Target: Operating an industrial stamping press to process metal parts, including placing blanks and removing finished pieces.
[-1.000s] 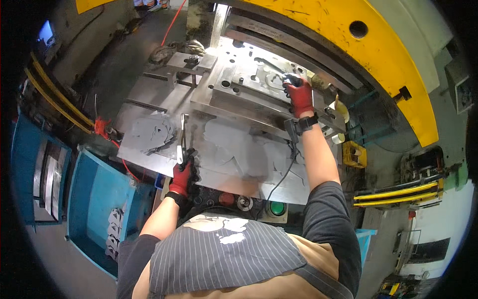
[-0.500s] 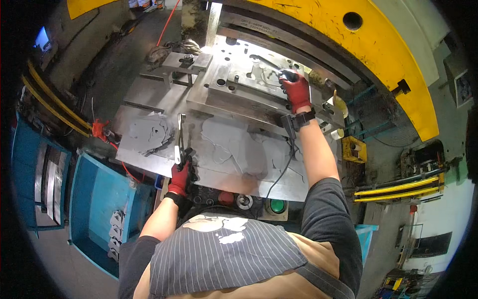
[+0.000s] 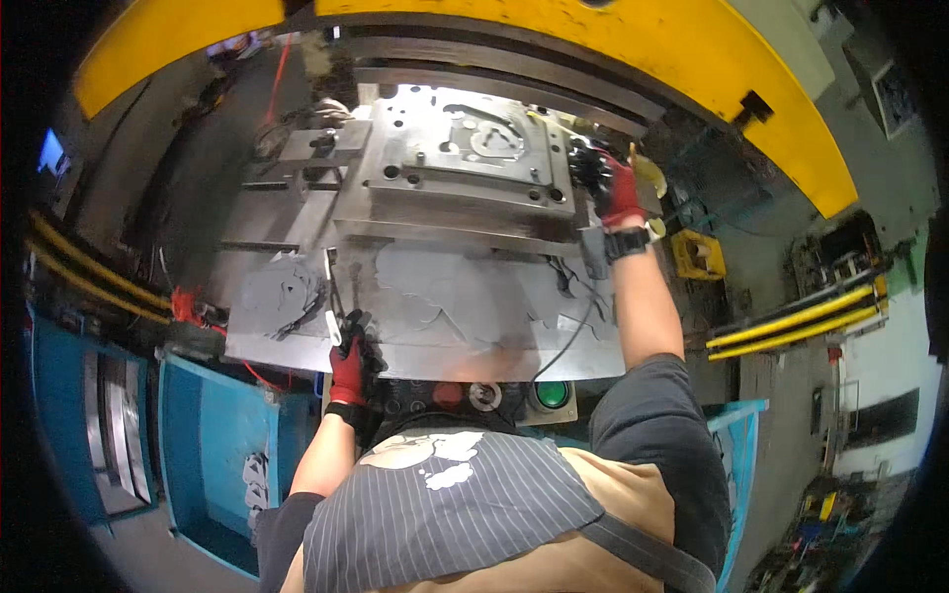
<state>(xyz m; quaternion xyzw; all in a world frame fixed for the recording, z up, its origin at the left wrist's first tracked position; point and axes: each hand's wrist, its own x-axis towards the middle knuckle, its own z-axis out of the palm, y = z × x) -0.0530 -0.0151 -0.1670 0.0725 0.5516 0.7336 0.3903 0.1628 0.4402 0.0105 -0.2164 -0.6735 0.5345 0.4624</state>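
My left hand (image 3: 351,361), in a red and black glove, is closed around slim tongs (image 3: 332,306) with a white side and a dark side. The tongs point away from me over the steel table, beside a pile of thin grey pieces (image 3: 275,290). My right hand (image 3: 615,188), gloved alike and smeared by motion, is at the right edge of a steel die (image 3: 415,138). A thin stick (image 3: 556,126) with a yellowish end reaches from its fingers over the die; its kind is unclear. A ring-shaped outline (image 3: 494,140) shows on the die's top.
Flat grey sheet pieces (image 3: 425,287) and a black cable (image 3: 565,341) lie on the steel table (image 3: 494,366). A green button (image 3: 552,393) is below its front edge. A yellow press frame (image 3: 682,49) arches overhead. Blue bins (image 3: 188,435) stand at left, a yellow crate (image 3: 698,255) at right.
My right hand has moved from over the die to its right edge, with the stick drawn along. My left hand still holds the tongs near the same place. The view has shifted.
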